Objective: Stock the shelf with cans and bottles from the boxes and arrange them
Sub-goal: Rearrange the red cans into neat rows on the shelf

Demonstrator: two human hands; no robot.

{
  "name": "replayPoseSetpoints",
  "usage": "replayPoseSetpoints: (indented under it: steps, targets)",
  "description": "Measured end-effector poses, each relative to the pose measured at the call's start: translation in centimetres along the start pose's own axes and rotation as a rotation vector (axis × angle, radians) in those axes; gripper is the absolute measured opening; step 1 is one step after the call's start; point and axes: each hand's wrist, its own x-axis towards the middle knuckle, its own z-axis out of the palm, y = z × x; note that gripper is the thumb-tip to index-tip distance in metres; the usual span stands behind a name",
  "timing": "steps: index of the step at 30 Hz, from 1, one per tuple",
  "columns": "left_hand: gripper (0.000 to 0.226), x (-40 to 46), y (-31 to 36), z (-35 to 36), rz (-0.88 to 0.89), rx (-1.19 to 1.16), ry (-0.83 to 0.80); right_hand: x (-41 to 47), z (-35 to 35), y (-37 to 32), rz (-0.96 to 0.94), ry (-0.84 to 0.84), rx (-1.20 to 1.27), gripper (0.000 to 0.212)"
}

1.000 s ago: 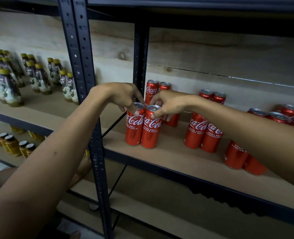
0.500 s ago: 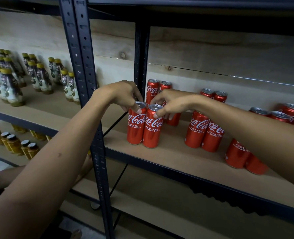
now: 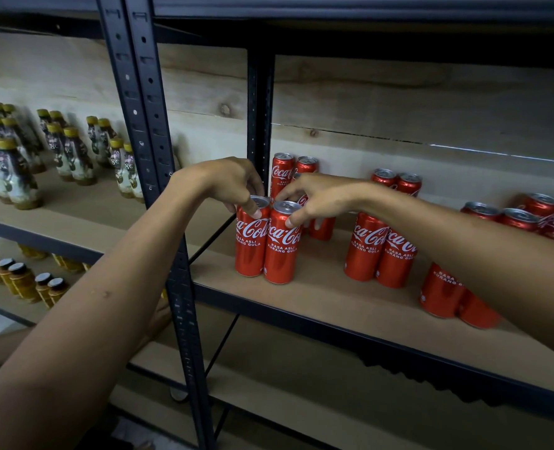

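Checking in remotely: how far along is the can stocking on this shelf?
Done: red Coca-Cola cans in paired rows stand on the wooden shelf board; yellow-capped bottles fill the left bay. In hand: the left hand and right hand each grip a front can's top, left can, right can. Left: gaps between pairs; the boxes are out of view.

Both arms extended; left hand (image 3: 233, 186), right hand (image 3: 314, 198) fingers curled downward.
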Motion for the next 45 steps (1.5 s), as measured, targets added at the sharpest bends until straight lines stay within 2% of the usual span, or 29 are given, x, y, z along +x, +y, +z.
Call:
replayPoseSetpoints:
  steps: [5, 7, 10, 14, 18, 21, 26, 33, 35, 39, 45]
  targets:
    - [0.051, 0.5, 0.6, -0.6, -0.061, -0.039, -0.096, -0.5, -1.4, 0.7, 0.029, -0.038, 0.047, 0.068]
    - [0.045, 0.8, 0.5, -1.1, -0.05, -0.053, -0.047, -0.7, -2.8, 1.3, 0.044, 0.01, 0.085, 0.067]
    - [0.029, 2.1, 0.5, -1.9, -0.002, -0.048, 0.111, -0.7, -5.1, 2.6, 0.071, 0.125, 0.022, 0.052]
    - [0.024, 5.3, 0.9, -2.8, 0.07, -0.028, 0.256, 0.5, -7.2, 4.8, 0.091, 0.246, -0.067, 0.036]
    - [0.023, 10.3, 0.3, -3.3, 0.1, 0.061, 0.275, 3.0, -8.4, 6.1, 0.109, 0.389, -0.141, 0.033]
    - [0.031, 14.7, -1.2, -3.7, 0.108, 0.196, 0.285, 5.9, -8.9, 7.6, 0.129, 0.462, -0.206, 0.029]
    - [0.039, 20.9, -2.4, -4.0, 0.078, 0.222, 0.255, 10.6, -9.5, 10.3, 0.171, 0.438, -0.257, 0.031]
    - [0.065, 26.2, -3.1, -2.7, 0.069, 0.297, 0.183, 15.1, -9.0, 12.1, 0.17, 0.385, -0.225, 0.053]
    - [0.059, 27.2, -3.5, -2.3, 0.071, 0.307, 0.182, 16.0, -8.8, 12.3, 0.155, 0.391, -0.244, 0.045]
    - [0.031, 27.6, -4.0, -2.6, 0.116, 0.313, 0.152, 16.9, -8.8, 12.7, 0.129, 0.41, -0.259, 0.032]
    - [0.04, 26.7, -4.9, -3.5, 0.159, 0.291, 0.107, 18.0, -8.4, 12.5, 0.108, 0.444, -0.173, 0.025]
